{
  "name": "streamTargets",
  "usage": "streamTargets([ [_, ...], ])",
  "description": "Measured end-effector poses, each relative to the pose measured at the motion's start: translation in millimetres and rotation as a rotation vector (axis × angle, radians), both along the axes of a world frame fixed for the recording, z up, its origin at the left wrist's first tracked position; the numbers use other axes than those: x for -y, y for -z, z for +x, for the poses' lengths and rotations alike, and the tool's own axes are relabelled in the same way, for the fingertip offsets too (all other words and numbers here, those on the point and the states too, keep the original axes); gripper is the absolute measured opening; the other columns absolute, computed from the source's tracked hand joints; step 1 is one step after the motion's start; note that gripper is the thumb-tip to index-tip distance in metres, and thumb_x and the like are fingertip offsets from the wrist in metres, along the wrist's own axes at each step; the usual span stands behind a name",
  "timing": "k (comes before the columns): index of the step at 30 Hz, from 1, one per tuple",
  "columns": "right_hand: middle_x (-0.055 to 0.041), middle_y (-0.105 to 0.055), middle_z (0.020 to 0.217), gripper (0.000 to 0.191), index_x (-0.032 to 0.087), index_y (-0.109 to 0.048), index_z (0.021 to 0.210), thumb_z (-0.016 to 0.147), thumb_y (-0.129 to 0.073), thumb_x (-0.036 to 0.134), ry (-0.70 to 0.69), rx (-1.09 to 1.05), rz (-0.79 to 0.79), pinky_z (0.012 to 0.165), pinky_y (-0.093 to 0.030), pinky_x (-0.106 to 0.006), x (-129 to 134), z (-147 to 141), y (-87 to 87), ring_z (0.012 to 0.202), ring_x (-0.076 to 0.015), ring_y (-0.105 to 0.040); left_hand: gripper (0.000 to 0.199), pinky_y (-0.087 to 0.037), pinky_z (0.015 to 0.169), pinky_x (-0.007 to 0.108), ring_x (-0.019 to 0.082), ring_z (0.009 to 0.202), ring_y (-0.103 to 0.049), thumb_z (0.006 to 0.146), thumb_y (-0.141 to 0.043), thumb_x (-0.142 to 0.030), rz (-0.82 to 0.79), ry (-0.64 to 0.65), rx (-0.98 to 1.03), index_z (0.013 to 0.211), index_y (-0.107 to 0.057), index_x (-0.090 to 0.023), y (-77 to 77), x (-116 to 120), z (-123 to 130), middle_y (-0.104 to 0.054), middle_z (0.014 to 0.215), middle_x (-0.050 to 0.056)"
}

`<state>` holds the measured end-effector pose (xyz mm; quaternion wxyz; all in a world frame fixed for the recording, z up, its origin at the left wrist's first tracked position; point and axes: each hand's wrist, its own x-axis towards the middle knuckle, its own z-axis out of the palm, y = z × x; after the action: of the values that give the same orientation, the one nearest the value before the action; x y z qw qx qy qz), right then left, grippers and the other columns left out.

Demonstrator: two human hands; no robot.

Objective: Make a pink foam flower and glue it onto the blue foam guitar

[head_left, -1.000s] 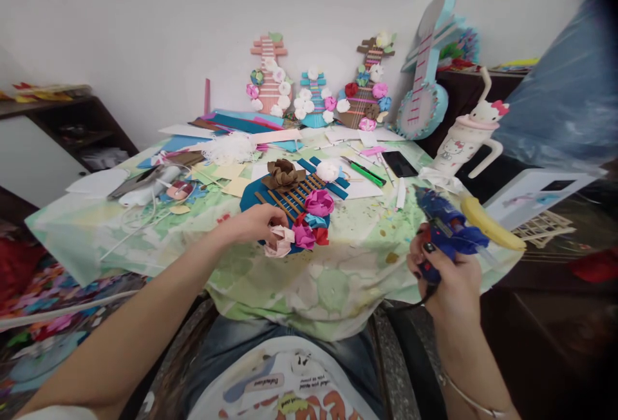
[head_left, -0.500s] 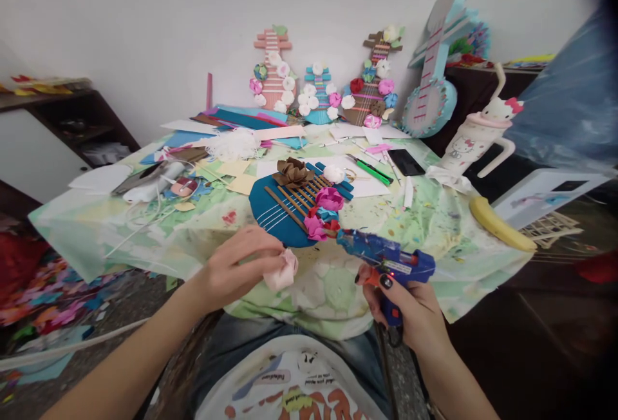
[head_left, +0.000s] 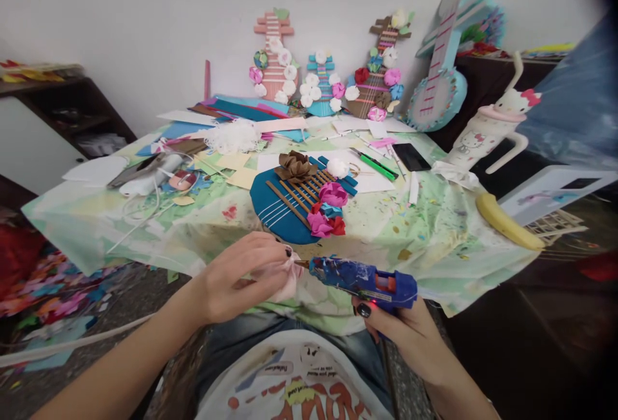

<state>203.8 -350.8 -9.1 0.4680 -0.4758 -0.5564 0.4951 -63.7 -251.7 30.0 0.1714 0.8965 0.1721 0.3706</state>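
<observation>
Pinched in the fingers of my left hand (head_left: 248, 275) is a pale pink paper flower (head_left: 288, 283), just off the table's front edge. My right hand (head_left: 403, 326) is wrapped round the grip of a blue hot glue gun (head_left: 364, 280), whose small red light is lit. The gun's nozzle points left, at the flower or touching it. Beyond both hands lies a blue paper lute (head_left: 275, 207) with white strings and brown strips. A brown paper flower (head_left: 295, 167), a white one (head_left: 337, 167) and several pink, blue and red ones sit on it.
Three decorated paper lutes (head_left: 318, 95) lean against the wall. On the cloth-covered table (head_left: 415, 227) are a green utility knife (head_left: 374, 163), a phone (head_left: 411, 156), paper scraps and a white power strip (head_left: 150, 175). A tumbler (head_left: 483, 133) and a banana (head_left: 506, 223) are at the right.
My right hand has brought the glue gun left and down, so its nozzle is now at the pink flower. My left hand still holds the flower. The view has shifted slightly.
</observation>
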Motion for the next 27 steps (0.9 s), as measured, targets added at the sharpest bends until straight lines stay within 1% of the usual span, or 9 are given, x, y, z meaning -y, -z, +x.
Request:
streamTargets([
  [5,-0.0006,-0.055,0.067,0.019,0.019,-0.065,0.095,0.082,-0.062,0.033,-0.030,0.028,0.023,0.046,-0.036,-0.020,-2.2,-2.5,-5.2,0.055,-0.0103,-0.044,0.036,-0.051,0.087,0.036,0.021,0.097,-0.062,0.083,-0.055,-0.011,-0.024,-0.012,-0.011,0.117,-0.056,-0.024,-2.8,0.9,1.9,-0.069,0.105,0.007],
  [8,0.0010,-0.050,0.061,0.018,0.018,-0.066,0.091,0.083,-0.061,0.034,-0.024,0.034,0.022,0.046,-0.036,-0.020,-2.9,-3.4,-4.3,0.054,-0.0106,-0.043,0.037,-0.053,0.085,0.036,0.022,0.097,-0.063,0.084,-0.055,-0.011,-0.025,-0.019,-0.045,0.118,-0.056,-0.023,-3.4,1.2,1.9,-0.068,0.104,0.008],
  [12,0.0030,-0.046,0.055,0.019,0.019,-0.066,0.092,0.083,-0.061,0.035,0.022,0.030,0.007,0.046,-0.035,-0.021,-3.9,-3.2,-1.5,0.050,-0.0103,-0.041,0.049,-0.055,0.083,0.034,0.022,0.095,-0.065,0.082,-0.059,-0.010,0.094,0.006,0.012,0.127,-0.049,-0.024,-4.9,0.3,1.5,-0.069,0.104,0.008],
  [15,0.0026,-0.047,0.055,0.019,0.018,-0.066,0.090,0.083,-0.062,0.036,0.005,0.034,0.019,0.046,-0.036,-0.022,-5.3,-2.9,-1.1,0.050,-0.0105,-0.041,0.052,-0.057,0.082,0.033,0.022,0.097,-0.066,0.082,-0.059,-0.012,0.124,-0.008,-0.011,0.131,-0.046,-0.025,-5.6,-0.8,1.4,-0.070,0.104,0.009],
  [19,0.0023,-0.047,0.055,0.018,0.018,-0.066,0.086,0.083,-0.061,0.036,-0.009,0.045,0.016,0.047,-0.036,-0.022,-7.2,-3.1,-1.6,0.052,-0.0110,-0.042,0.055,-0.057,0.084,0.035,0.024,0.100,-0.065,0.082,-0.060,-0.013,0.152,-0.035,-0.038,0.133,-0.044,-0.025,-4.2,-1.5,0.0,-0.070,0.106,0.010],
  [24,0.0025,-0.046,0.054,0.018,0.018,-0.066,0.082,0.083,-0.061,0.036,-0.001,0.053,0.034,0.047,-0.036,-0.022,-9.2,-3.3,-2.9,0.051,-0.0108,-0.040,0.053,-0.058,0.082,0.034,0.024,0.097,-0.067,0.081,-0.061,-0.014,0.191,-0.050,-0.044,0.131,-0.048,-0.026,-4.3,0.2,-2.9,-0.070,0.105,0.009],
  [27,0.0023,-0.048,0.056,0.019,0.018,-0.066,0.083,0.083,-0.060,0.036,0.006,0.074,0.041,0.050,-0.037,-0.023,-8.1,-2.2,-5.5,0.052,-0.0110,-0.041,0.051,-0.059,0.081,0.035,0.023,0.098,-0.066,0.082,-0.061,-0.013,0.197,-0.063,-0.052,0.130,-0.049,-0.024,-6.1,1.2,-3.9,-0.069,0.107,0.011],
])
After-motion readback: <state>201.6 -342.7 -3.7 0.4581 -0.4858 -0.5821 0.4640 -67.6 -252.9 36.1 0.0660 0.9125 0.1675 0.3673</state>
